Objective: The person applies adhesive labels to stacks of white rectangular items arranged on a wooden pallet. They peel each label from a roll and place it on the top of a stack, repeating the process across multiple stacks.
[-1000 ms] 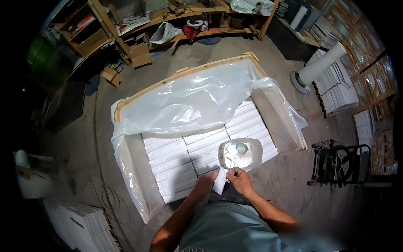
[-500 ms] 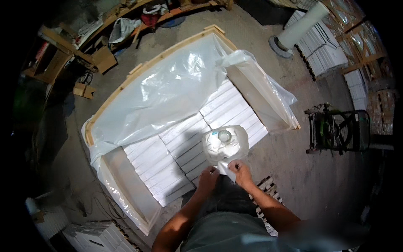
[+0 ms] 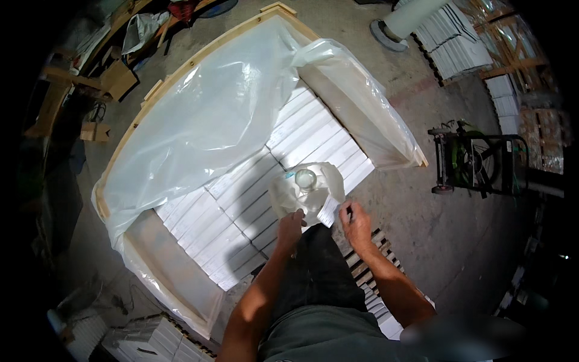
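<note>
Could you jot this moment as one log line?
left hand near pale rounded plastic tub | right hand beside small white paper slip | tub contains round clear glass-like object

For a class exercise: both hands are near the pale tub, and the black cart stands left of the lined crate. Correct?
No: the black cart stands right of the lined crate in the head view. The left hand and right hand are near the pale tub.

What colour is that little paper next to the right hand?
The little paper is white with greyish lines; the head view shows it best.
</note>
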{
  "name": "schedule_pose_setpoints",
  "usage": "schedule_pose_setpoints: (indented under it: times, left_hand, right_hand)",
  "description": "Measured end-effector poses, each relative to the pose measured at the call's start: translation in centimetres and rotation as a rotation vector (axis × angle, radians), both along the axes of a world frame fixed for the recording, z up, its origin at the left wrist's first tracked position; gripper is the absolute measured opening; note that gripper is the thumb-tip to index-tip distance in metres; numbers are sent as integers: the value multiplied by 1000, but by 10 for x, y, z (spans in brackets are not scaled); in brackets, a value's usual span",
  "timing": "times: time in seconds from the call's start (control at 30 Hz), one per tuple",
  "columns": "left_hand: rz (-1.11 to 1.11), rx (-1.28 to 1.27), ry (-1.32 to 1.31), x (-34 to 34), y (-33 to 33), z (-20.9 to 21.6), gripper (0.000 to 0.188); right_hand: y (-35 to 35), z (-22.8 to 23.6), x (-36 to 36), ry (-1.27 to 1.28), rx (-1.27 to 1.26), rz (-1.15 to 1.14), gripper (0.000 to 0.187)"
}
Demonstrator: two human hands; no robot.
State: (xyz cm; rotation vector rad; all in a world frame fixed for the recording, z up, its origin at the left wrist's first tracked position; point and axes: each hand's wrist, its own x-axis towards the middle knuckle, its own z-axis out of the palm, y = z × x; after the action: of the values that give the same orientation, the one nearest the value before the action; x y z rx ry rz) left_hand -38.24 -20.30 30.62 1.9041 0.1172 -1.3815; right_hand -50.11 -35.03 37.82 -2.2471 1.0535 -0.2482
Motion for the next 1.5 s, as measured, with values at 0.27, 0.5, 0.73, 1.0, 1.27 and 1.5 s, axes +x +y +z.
schedule_pose_setpoints:
  times: [0.27, 0.5, 0.73, 1.0, 1.27, 1.5]
  left_hand:
    - [-113, -180, -358, -7, 90, -10, 46]
    - [350, -120, -192, 22, 172, -21, 36]
    - [406, -6, -274, 88, 222, -118, 37]
    - [100, 251, -563, 165, 207, -219, 37]
    - [-24, 435, -651, 166, 197, -248, 34]
    - [-69, 550, -714, 161, 186, -243, 31]
  right_hand:
    - [84, 14, 53, -91, 322, 38, 12]
    - [151, -55, 89, -124, 838, -198, 20]
    - [207, -184, 148, 39, 831, -263, 22]
    - [218, -300, 219, -60, 663, -332, 23]
    - [230, -312, 235, 105, 492, -335, 22]
    - [234, -308, 240, 275, 314, -254, 26]
